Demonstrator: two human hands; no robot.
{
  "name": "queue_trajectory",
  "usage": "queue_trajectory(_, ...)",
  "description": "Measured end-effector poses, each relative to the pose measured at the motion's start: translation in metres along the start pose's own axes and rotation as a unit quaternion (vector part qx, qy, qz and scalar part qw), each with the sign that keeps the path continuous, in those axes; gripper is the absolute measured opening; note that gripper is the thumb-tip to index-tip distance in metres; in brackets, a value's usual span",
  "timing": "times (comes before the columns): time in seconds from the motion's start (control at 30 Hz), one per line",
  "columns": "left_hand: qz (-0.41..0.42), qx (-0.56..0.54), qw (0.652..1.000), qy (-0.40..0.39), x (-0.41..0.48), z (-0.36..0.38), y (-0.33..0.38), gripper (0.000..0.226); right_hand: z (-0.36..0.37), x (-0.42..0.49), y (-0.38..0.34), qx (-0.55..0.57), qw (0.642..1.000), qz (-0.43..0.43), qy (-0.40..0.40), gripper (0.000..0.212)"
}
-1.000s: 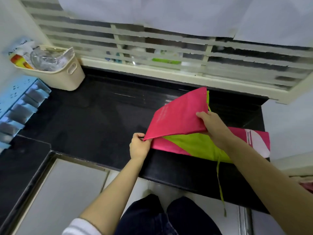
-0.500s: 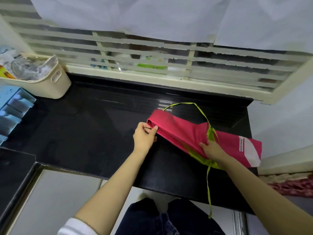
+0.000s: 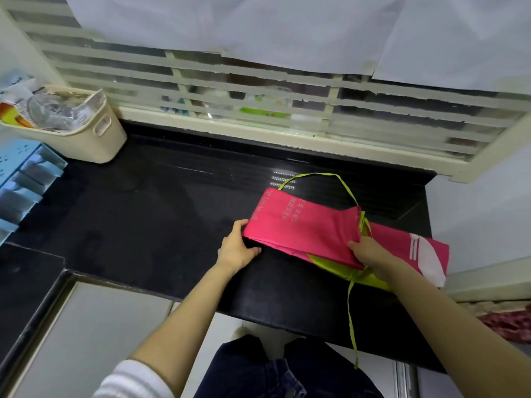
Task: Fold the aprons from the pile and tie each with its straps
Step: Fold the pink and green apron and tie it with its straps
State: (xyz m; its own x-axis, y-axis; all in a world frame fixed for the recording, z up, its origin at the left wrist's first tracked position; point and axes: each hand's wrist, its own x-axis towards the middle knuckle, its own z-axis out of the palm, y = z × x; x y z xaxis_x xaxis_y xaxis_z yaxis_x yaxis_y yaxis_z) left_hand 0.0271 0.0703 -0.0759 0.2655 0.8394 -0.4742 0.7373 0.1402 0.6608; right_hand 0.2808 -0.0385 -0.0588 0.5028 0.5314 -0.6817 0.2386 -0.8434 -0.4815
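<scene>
A pink apron (image 3: 301,225) with lime-green lining lies folded into a long band on the black counter (image 3: 143,219), at the right. My left hand (image 3: 237,248) holds the band's left fold edge. My right hand (image 3: 370,252) grips the band's near edge at its middle, thumb on top. A lime-green neck strap (image 3: 321,176) loops out behind the apron. Another green strap (image 3: 351,317) hangs over the counter's front edge. The apron's right end (image 3: 422,254) shows a white print.
A cream basket (image 3: 83,139) holding clear plastic stands at the back left. Blue drawer units (image 3: 20,185) sit at the far left. A slatted window (image 3: 258,104) runs along the back. A grey cabinet top (image 3: 86,340) lies lower left; my dark trousers (image 3: 273,369) are below.
The raised pink flap has been folded down flat onto the apron. My left hand slid from the top corner to the near left fold edge; my right hand stayed at the middle.
</scene>
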Motion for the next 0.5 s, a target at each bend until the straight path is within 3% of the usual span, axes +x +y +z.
queue_trajectory(0.1,-0.017,-0.145,0.989,0.018,-0.001,0.006,0.012,0.044,-0.004,0.000,0.004,0.001,1.000,0.013,0.003,0.039)
queue_trajectory(0.2,-0.009,-0.230,0.973,-0.001,0.000,0.010,0.024,0.038,-0.005,0.001,0.009,0.001,1.000,0.020,0.014,0.038)
queue_trajectory(0.33,0.019,-0.237,0.971,0.025,-0.002,0.019,0.039,0.036,-0.005,0.003,0.014,0.010,1.000,0.026,0.013,0.035)
queue_trajectory(0.5,0.049,-0.148,0.984,0.087,0.002,0.021,0.052,0.023,-0.003,0.002,0.015,0.011,0.999,0.031,0.024,0.034)
